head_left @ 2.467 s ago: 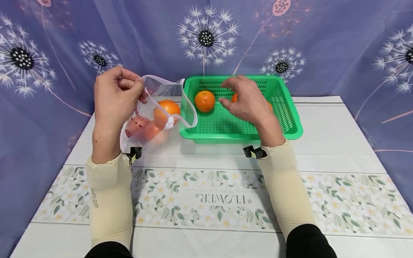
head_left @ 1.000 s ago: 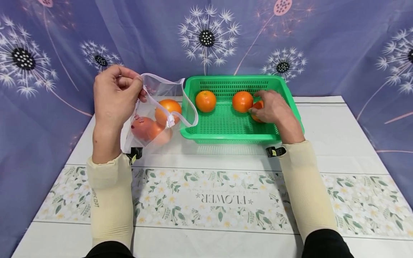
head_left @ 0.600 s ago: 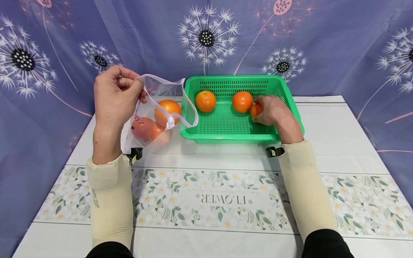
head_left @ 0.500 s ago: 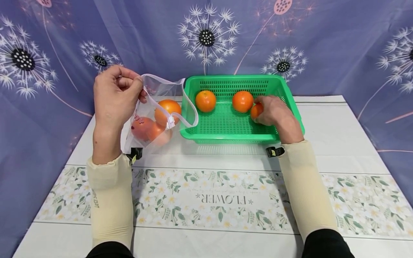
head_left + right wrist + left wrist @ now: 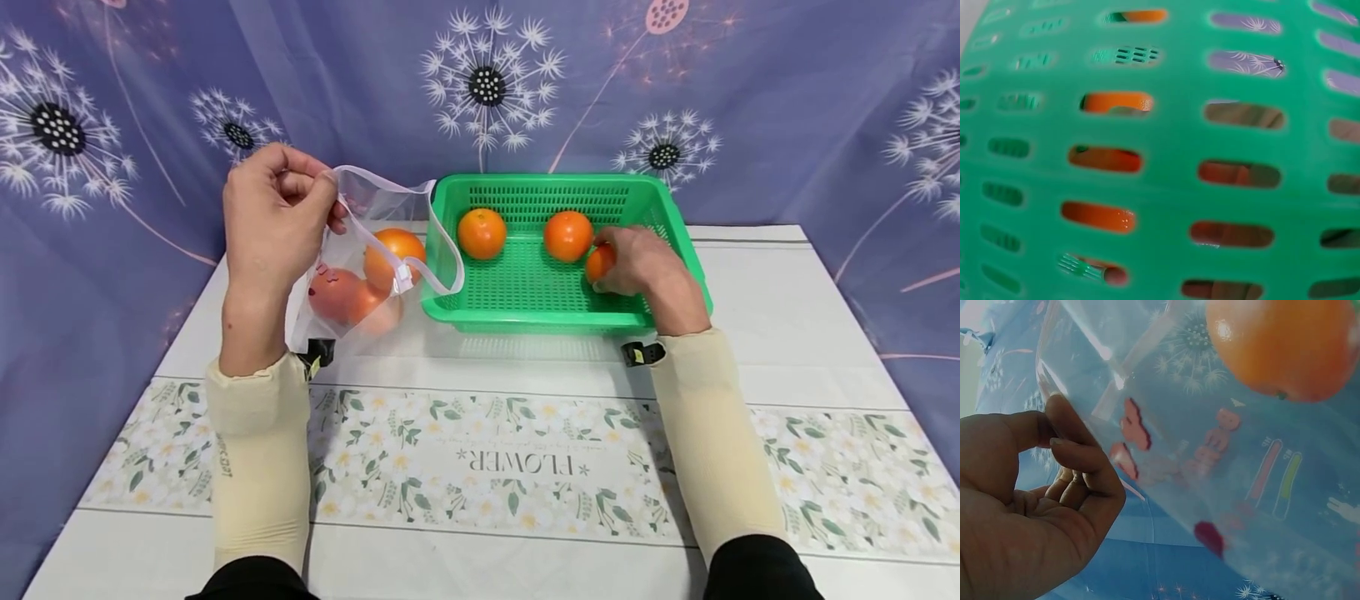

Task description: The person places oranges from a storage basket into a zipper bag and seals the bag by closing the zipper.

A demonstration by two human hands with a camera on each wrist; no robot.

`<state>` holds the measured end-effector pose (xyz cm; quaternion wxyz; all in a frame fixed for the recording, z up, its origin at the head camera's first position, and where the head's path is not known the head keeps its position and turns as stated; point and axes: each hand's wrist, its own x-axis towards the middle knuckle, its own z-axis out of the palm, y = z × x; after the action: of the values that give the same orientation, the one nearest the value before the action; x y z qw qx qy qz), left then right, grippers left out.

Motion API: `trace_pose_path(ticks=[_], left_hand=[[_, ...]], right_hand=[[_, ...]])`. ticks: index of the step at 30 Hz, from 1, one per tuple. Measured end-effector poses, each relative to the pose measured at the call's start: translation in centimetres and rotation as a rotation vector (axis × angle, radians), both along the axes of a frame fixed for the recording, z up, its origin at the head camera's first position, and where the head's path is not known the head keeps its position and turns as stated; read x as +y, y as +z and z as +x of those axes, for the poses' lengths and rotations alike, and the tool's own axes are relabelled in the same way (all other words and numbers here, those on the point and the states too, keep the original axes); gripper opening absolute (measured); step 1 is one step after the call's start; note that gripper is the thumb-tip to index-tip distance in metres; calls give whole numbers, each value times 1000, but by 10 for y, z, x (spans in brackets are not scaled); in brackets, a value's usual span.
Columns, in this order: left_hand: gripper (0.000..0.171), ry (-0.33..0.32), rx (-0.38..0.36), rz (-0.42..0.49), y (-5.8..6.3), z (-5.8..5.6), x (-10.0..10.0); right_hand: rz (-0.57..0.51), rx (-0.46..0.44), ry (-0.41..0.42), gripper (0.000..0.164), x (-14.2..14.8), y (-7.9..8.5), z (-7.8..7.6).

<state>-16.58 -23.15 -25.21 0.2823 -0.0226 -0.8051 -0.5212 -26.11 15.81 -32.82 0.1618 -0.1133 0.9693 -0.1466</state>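
In the head view my left hand [image 5: 273,217] pinches the rim of a clear zip bag [image 5: 444,290] between thumb and fingers, keeping its mouth spread. Three oranges [image 5: 395,254] show through the bag's see-through wall, which has red print. Inside the green basket [image 5: 555,318], my right hand [image 5: 648,265] grips a small orange [image 5: 600,263] by its sides, partly covering it. Another orange [image 5: 568,236] lies close to its left, and one more orange [image 5: 482,233] sits near the basket's left end. The right wrist view looks through the basket's slotted wall at orange skin and fingers.
The bag's mouth overlaps the left end of the basket. A white table [image 5: 555,567] with a floral printed strip [image 5: 517,467] lies in front. Behind hangs a purple curtain [image 5: 360,92] with dandelion prints. Small black cameras [image 5: 318,354] sit at both wrists.
My right hand has moved right across the basket and curled its fingers round the rightmost orange. My left hand keeps its pinch on the bag with hardly any movement.
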Motion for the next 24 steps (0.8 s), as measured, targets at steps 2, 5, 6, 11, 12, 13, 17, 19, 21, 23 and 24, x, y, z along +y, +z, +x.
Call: trace_pose_path(ticks=[2,5,6,11,12,13,17,19,21,23,24], left_hand=[[8,4,5,8,1,-1,2],[9,15,7,15,1,-1,4],[10,19,8,15,1,0,4],[12,36,14,18,2,0,3],[12,34,15,18,2,0,3],[12,31,14,17,2,0,3],[11,21,12,16,3,0,2],[11,17,9,14,3,0,2],[10,15,6,14,2,0,2],[10,14,2,16,2,0,2],[10,14,0,15,2,0,2]], right_hand=[[4,-1,3,71,0,1,0],[8,8,21,70,0,1,1],[9,11,30,70,0,1,1],[4,25,68,64,-1,2,1],[3,28,72,63,-1,3,1],[2,31,75,63,-2,4,2],[-15,43,82,65,-2,8,5],[-28,51,86,66,-2,11,8],[-42,58,92,69,-3,13,10],[-56,69,103,70,-3,16,12],[-60,75,109,71,-4,17,13]])
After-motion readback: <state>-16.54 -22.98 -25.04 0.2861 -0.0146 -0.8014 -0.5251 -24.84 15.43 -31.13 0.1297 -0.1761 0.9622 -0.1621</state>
